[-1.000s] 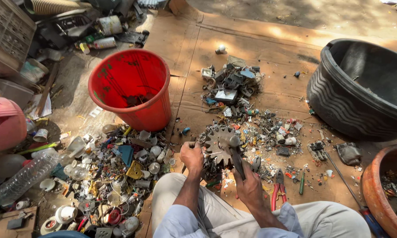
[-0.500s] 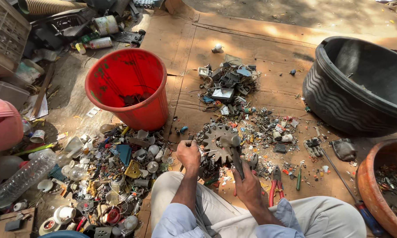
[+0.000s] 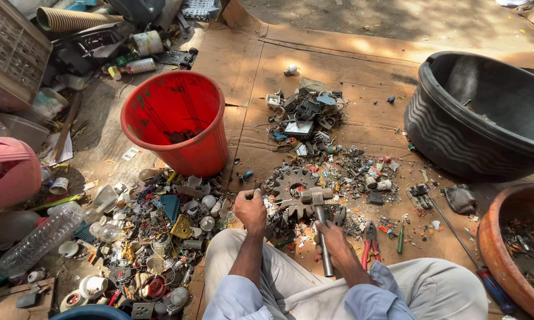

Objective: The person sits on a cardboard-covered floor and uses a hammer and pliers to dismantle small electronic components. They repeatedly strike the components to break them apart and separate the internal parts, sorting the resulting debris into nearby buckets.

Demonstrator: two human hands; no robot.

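The person sits on the ground with pale trousers and blue sleeves at the bottom of the view. The right hand is wrapped tight around the handle of a metal hammer. The hammer's head rests on a big rusty gear wheel, which lies flat on the brown cardboard just in front of the knees. The left hand is curled up and pinches a small dark bit beside the gear; what the bit is cannot be told.

Just right of the right hand lie red-handled pliers and a small green screwdriver. To the left of the left hand is a heap of small scrap with bulbs, caps and metal bits, and a clear plastic bottle lies at its edge.

Past the gear, tiny broken pieces are spread over the cardboard, and a pile of grey and white parts sits farther back. A red bucket stands to the left of that pile. A big black tub stands on the right, and a brown clay bowl is near the right edge. A pink container pokes in from the left edge.
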